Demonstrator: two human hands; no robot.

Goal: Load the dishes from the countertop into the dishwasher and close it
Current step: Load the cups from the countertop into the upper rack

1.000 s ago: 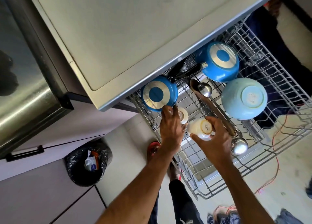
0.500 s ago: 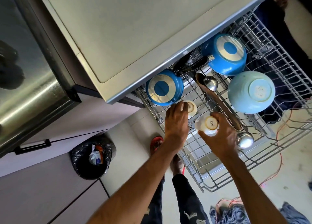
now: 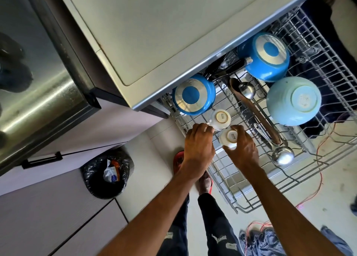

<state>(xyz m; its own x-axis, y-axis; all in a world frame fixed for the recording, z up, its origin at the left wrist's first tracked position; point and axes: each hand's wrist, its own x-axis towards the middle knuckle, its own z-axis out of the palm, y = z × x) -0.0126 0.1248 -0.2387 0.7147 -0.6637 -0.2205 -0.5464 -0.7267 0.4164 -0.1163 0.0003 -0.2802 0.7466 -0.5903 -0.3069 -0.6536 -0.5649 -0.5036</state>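
The dishwasher's wire rack (image 3: 253,194) is pulled out under the countertop (image 3: 164,33). Two white cups sit upside down in it. My left hand (image 3: 199,149) pinches the handle of the far cup (image 3: 221,118). My right hand (image 3: 243,149) grips the near cup (image 3: 229,138), which touches the far one. Also in the rack are two blue pans (image 3: 193,95) (image 3: 268,57), a pale blue bowl (image 3: 293,101), a wooden spoon (image 3: 255,111) and two steel ladles (image 3: 282,155) (image 3: 247,89).
A black bin with a bag (image 3: 108,174) stands on the floor at the left, below a steel appliance (image 3: 38,82). An orange cable (image 3: 318,178) and a heap of blue cloth (image 3: 270,240) lie on the floor at the right. My feet are beside the rack's left edge.
My left hand slid back off the far cup to its handle. My right hand brought the near cup down against it in the rack.
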